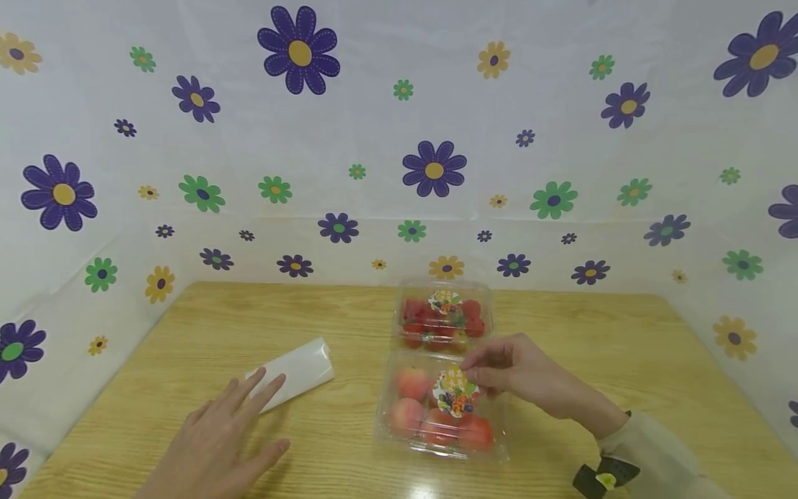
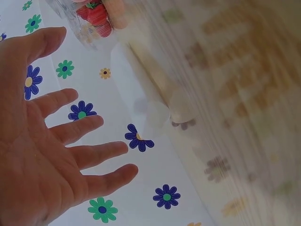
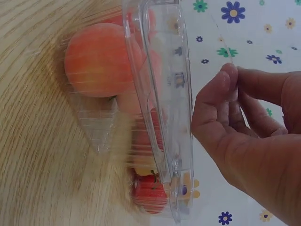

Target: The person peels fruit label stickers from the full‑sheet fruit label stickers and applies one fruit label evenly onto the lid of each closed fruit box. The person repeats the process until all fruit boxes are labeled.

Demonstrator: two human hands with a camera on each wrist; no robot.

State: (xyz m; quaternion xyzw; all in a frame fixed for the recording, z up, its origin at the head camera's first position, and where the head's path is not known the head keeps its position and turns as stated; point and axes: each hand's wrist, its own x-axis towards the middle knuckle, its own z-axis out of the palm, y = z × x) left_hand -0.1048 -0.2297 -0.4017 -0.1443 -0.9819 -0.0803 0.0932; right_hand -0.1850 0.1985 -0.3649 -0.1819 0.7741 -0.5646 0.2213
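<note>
My right hand (image 1: 530, 378) pinches the edge of a round fruit-print sticker (image 1: 456, 400) between thumb and forefinger, above the lid of the near clear plastic box (image 1: 388, 423). Edge-on, the sticker (image 3: 227, 47) shows as a thin line in the right wrist view. Several peach-like red fruits (image 1: 406, 417) fill that box. To the left, my left hand (image 1: 215, 433) hovers with fingers spread and palm down, holding nothing. Its fingertips overlap a curled glossy white sheet (image 1: 302, 371) on the table in the head view.
Behind the near box stands a second clear box (image 1: 399, 312) of strawberries (image 1: 414, 312), with a similar sticker (image 1: 445, 301) on its lid. A flower-print cloth (image 1: 368, 125) walls the wooden table (image 1: 349, 443) at the back and both sides.
</note>
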